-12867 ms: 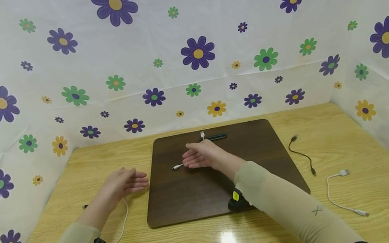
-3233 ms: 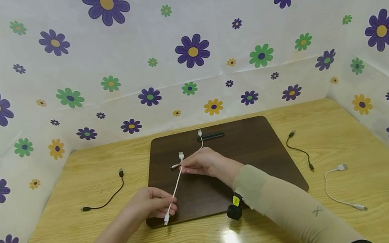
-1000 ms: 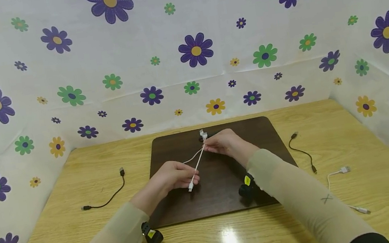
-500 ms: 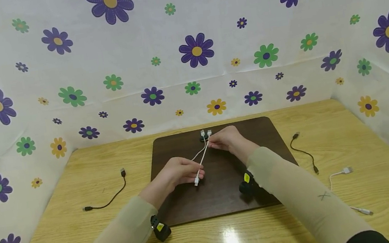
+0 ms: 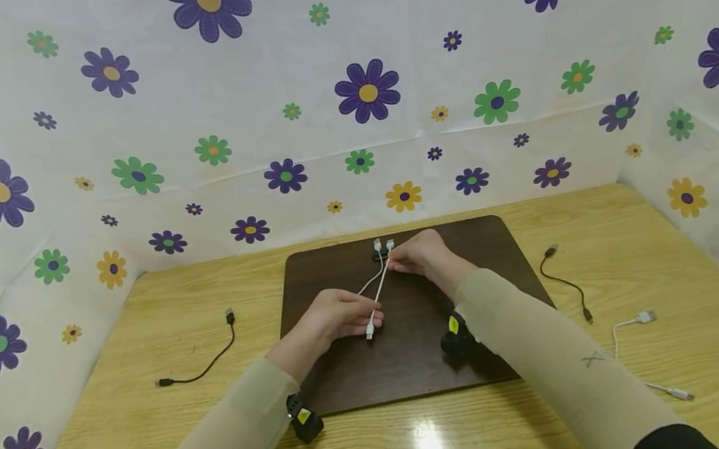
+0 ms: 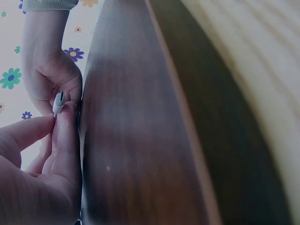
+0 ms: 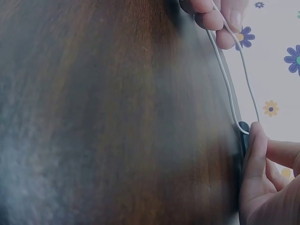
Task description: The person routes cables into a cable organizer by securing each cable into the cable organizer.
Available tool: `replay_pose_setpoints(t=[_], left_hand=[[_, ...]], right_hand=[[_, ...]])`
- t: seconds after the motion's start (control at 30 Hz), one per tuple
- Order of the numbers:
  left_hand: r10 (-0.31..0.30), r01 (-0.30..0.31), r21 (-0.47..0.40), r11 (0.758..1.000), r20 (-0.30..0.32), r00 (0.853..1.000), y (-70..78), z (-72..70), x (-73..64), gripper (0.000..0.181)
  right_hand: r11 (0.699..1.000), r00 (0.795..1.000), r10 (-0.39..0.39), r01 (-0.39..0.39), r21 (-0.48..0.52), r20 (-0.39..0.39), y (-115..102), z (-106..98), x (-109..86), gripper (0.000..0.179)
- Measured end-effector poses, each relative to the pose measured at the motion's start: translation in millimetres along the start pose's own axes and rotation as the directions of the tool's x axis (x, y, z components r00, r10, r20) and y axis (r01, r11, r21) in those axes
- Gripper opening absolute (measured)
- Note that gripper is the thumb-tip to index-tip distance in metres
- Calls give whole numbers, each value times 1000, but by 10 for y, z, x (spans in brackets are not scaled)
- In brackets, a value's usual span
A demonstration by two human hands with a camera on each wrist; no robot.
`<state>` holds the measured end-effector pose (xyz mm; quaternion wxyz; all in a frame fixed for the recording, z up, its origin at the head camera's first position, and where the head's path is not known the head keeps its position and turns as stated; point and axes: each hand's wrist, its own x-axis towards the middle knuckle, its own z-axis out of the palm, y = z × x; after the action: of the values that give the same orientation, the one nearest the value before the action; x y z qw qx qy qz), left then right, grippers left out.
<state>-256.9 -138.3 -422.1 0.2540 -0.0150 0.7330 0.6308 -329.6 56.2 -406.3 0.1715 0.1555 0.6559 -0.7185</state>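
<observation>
Stretching from pinching left hand (image 5: 337, 313) to pinching right hand (image 5: 426, 253), 1 white cable (image 5: 380, 288).

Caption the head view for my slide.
Left hand and right hand hold a white USB cable over a dark-brown board on a wood-grain table.

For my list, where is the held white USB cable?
Near the head view's centre, the white USB cable runs over the brown board between the left hand and right hand, right of another white cable.
</observation>
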Motion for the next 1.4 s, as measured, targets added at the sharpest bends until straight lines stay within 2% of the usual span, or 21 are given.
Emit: replay_pose_setpoints(t=[0.6, 0.77, 0.87, 0.93, 1.0, 1.07, 1.2, 1.3, 1.4], left_hand=[[-12, 11, -16, 1000, -48, 999, 42, 22, 49, 30], [-14, 13, -22, 1000, -56, 998, 38, 23, 78, 29], [-17, 15, -24, 1000, -58, 998, 33, 25, 90, 29], [-18, 17, -27, 999, -58, 998, 28, 26, 92, 28], [-16, 15, -30, 999, -56, 998, 25, 28, 89, 29], [-17, 15, -35, 999, -56, 998, 22, 28, 84, 29], [-17, 15, -39, 999, -61, 998, 22, 28, 85, 29], [-21, 18, -44, 999, -60, 998, 24, 34, 92, 29], [-23, 20, -45, 999, -58, 998, 28, 45, 94, 29]], right_hand=[[998, 998, -48, 46, -46, -41, -4, 21, 71, 20], [994, 997, -60, 55, -99, -45, -28, 9, 44, 24], [981, 994, -91, 80, -179, -55, -43, -13, 30, 24], [961, 989, -131, 111, -253, -63, -50, -32, 26, 23], [926, 980, -187, 154, -344, -64, -56, -49, 25, 21], [881, 969, -240, 193, -431, -57, -60, -64, 26, 19], [772, 946, -324, 248, -585, -27, -51, -77, 34, 18], [711, 932, -364, 272, -649, -9, -31, -66, 45, 17], [670, 919, -395, 291, -683, 4, -12, -51, 57, 16]])
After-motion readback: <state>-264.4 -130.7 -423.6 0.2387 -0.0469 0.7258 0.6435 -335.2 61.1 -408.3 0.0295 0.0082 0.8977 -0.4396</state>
